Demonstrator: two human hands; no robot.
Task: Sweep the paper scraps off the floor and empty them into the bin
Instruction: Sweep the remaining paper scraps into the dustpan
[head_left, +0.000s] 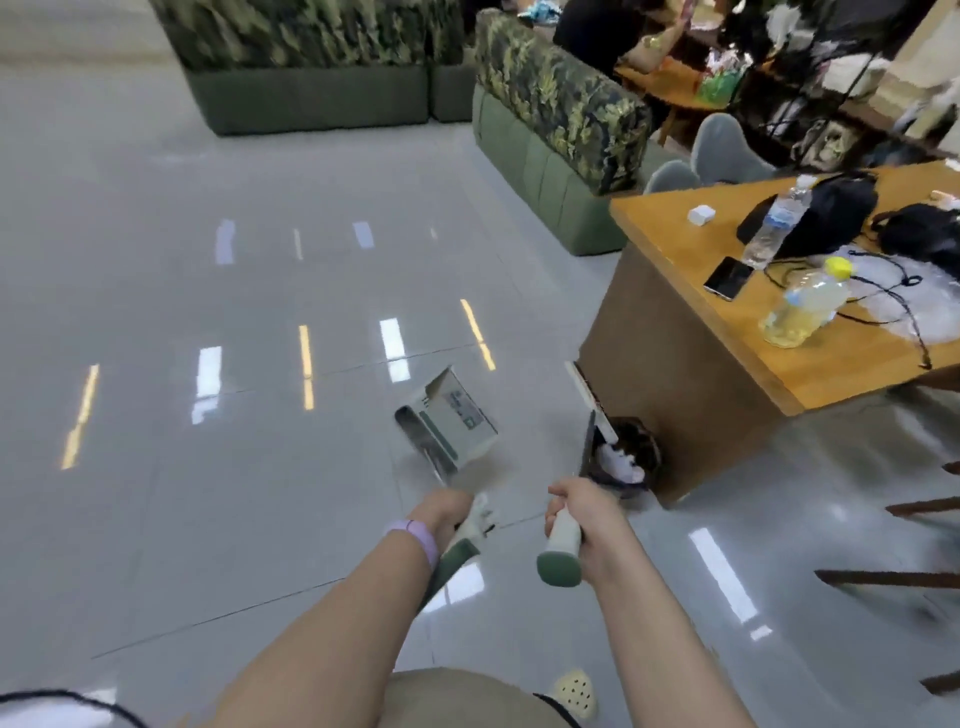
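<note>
White paper scraps (621, 464) sit in the small dark round bin (641, 457) beside the wooden desk (675, 374). Left hand (449, 512) clenches the handle of the pale dustpan (457, 415), raised above the grey tiled floor (208, 467); right hand (579, 512) grips the green-capped broom handle (561, 551) over the bin.

Wooden table (691, 244) sitting at 3 o'clock, w/ phone (728, 278), clear water bottle (774, 228), yellow-capped bottle (805, 306), black bags (826, 208) & small white box (700, 214) lying on top. Green camo-print sofas (561, 130) standing at 12–1 o'clock. Grey chair (727, 150) sitting behind table.
</note>
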